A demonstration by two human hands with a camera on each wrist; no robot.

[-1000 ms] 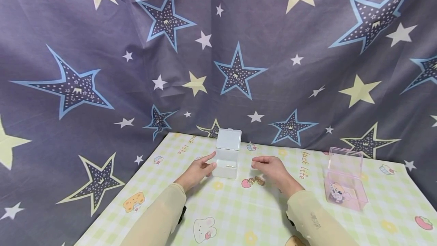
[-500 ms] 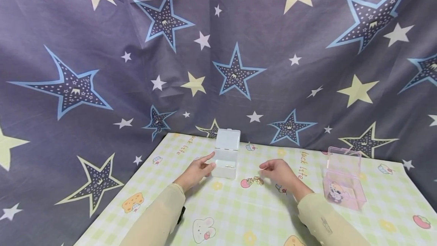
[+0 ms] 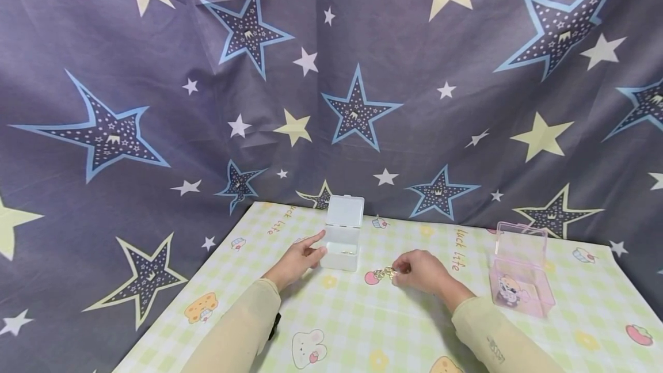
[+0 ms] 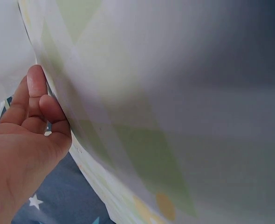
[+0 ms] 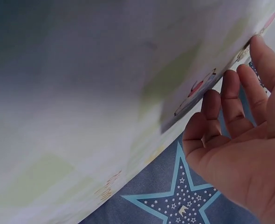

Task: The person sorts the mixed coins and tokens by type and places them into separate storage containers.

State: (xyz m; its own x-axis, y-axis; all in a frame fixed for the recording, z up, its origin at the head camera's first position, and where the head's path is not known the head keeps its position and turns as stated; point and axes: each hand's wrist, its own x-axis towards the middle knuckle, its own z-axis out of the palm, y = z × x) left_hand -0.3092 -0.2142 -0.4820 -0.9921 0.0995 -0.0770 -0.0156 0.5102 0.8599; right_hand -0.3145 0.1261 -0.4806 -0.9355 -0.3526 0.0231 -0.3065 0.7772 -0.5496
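In the head view, a small white plastic box (image 3: 340,258) stands on the table with its hinged lid raised. My left hand (image 3: 295,261) touches its left side with the index finger and thumb, both fairly straight. A few small gold bits (image 3: 348,252) show inside the box. To its right lie small gold openwork pieces (image 3: 380,274), too small to name. My right hand (image 3: 419,272) is low over them, thumb and index fingertips right at the right-hand piece. From the right wrist, the thumb tip overlaps a gold piece (image 5: 244,52), and the other fingers are loosely bent.
A clear pink box (image 3: 523,292) with its lid up stands on the right, a cartoon dog figure (image 3: 509,290) showing at it. The checked tablecloth (image 3: 331,327) has printed pictures. A dark star-patterned curtain (image 3: 362,45) hangs behind the table.
My right hand has drawn back to the right from near the white box, then come down to the gold pieces. The left hand stays at the box.
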